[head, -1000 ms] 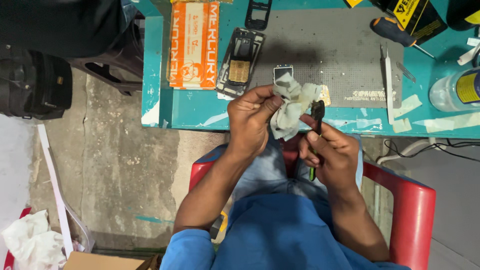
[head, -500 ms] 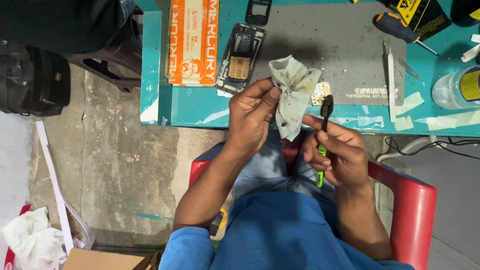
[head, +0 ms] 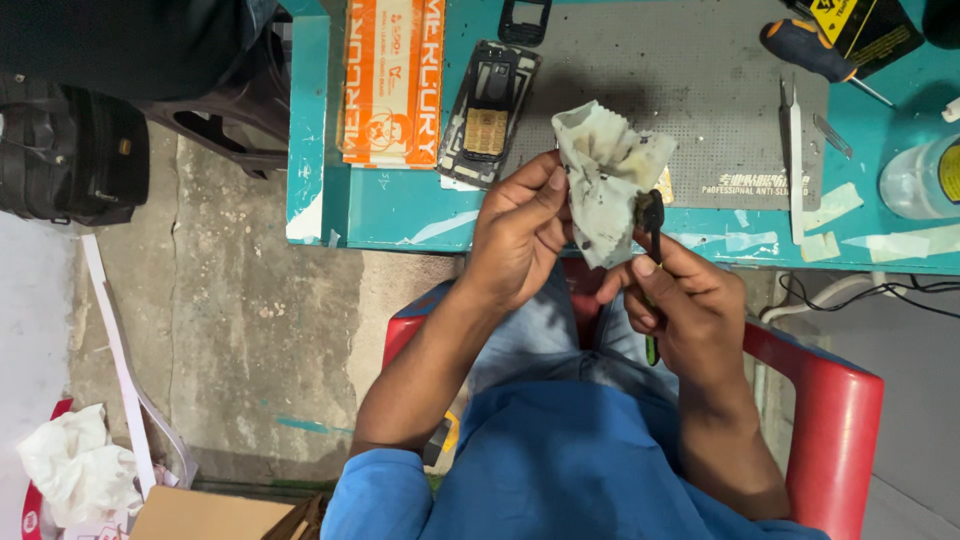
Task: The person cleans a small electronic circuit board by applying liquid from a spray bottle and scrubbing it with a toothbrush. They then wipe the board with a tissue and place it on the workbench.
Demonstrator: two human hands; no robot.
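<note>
Teal workbench (head: 400,215) running along the top of the view, bare concrete floor (head: 240,320) below it, person sitting in a red plastic chair (head: 835,400) looking down at both hands. Left hand (head: 520,235) is pinching a crumpled, stained white cloth (head: 605,170) between thumb and fingertips, holding it up just over the bench edge. Right hand (head: 680,300) is closing around a small brush (head: 652,250) with a dark head and green handle, held roughly upright; the dark head is touching the right edge of the cloth, the green end sticking out below the fist. Both hands are hovering above the lap, close together, in front of the bench. Just behind the cloth, a grey anti-static mat (head: 660,90) is lying on the bench. An opened phone chassis (head: 490,110) is sitting on the mat's left edge, tilted, with a black phone frame (head: 525,20) just above it at the top border. An orange printed box (head: 392,80) is lying left of the chassis. On the mat's right side: metal tweezers (head: 795,140), and a screwdriver (head: 810,48) with a blue-and-orange handle beyond them. A clear plastic bottle (head: 920,175) is lying at the far right edge. Strips of pale tape (head: 830,205) are sticking to the bench front. On the floor at left: a black bag (head: 70,150), and a crumpled white plastic bag (head: 70,470) in the lower corner.
</note>
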